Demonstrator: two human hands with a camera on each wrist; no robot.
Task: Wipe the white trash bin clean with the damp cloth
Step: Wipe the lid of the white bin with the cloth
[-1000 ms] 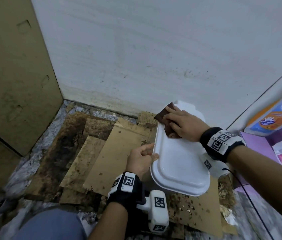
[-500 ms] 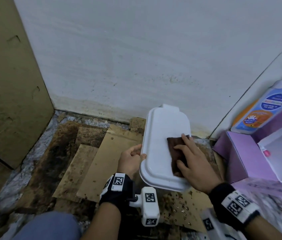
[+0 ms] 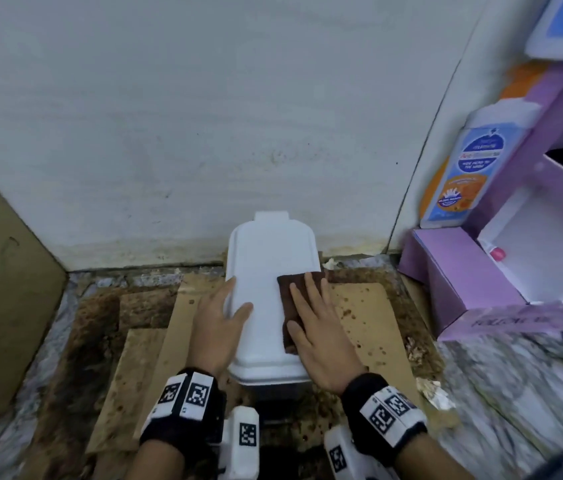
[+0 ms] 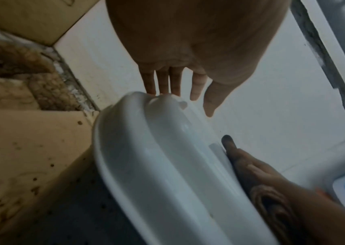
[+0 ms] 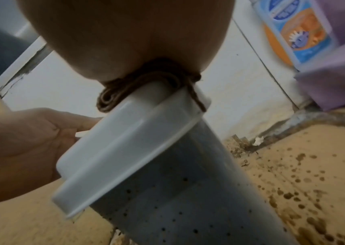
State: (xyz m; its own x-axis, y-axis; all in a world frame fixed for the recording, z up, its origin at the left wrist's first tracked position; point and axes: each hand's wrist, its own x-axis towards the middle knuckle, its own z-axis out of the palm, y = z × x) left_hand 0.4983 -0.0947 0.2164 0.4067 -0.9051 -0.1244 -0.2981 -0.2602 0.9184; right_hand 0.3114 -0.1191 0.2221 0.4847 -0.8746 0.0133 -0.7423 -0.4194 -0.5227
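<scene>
The white trash bin's lid [image 3: 263,268] sits low against the wall, above a grey perforated body [image 5: 188,199]. A folded brown cloth [image 3: 288,299] lies on the lid's right side. My right hand [image 3: 311,317] presses it flat with straight fingers; in the right wrist view the cloth [image 5: 146,86] bunches under my palm. My left hand [image 3: 224,317] rests on the lid's left edge with fingers straight and the thumb on top. The left wrist view shows those fingers [image 4: 163,84] reaching past the lid [image 4: 157,157] and the right hand [image 4: 272,179] on the cloth [image 4: 272,202].
Stained cardboard sheets [image 3: 148,341] cover the floor around the bin. A purple box [image 3: 463,278] and a lotion bottle [image 3: 460,174] stand close on the right. A cardboard panel [image 3: 3,271] closes the left side. The white wall [image 3: 238,133] is right behind the bin.
My right hand has slid the cloth from the lid's far end down to its near right side. My left hand has gone from gripping the lid's edge to lying flat on it.
</scene>
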